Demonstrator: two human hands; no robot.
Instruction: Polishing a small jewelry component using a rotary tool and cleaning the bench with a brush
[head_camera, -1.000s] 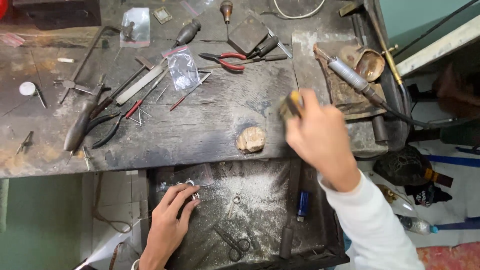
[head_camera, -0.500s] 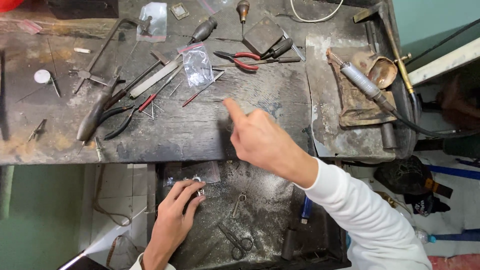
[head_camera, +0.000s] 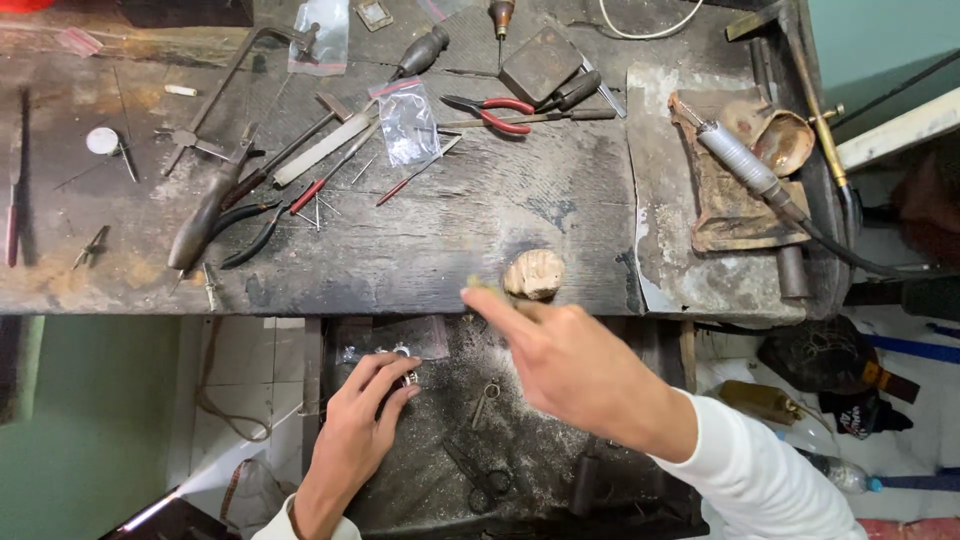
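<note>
My right hand (head_camera: 575, 365) hovers over the front edge of the worn wooden bench (head_camera: 420, 250), just below a pale wooden lump (head_camera: 533, 272). Its index finger points up and left. A small yellowish piece (head_camera: 476, 287) shows blurred at the fingertip, seemingly pinched against the thumb. Lower down, my left hand (head_camera: 360, 425) is in the dark dusty drawer (head_camera: 540, 450) under the bench. Its fingertips close on a small silvery piece (head_camera: 408, 378) beside a clear plastic bag (head_camera: 395, 342).
On the bench lie red-handled pliers (head_camera: 497, 112), a saw frame (head_camera: 235, 100), black pliers (head_camera: 250, 228), a small plastic bag (head_camera: 405, 125) and a rotary handpiece (head_camera: 748, 168) on a leather pad. Scissors (head_camera: 480, 482) and a small ring tool (head_camera: 487, 395) lie in the drawer.
My right hand has swung from the bench's right side leftward, then drawn back toward me to the bench's front edge. My left hand has stayed in the drawer.
</note>
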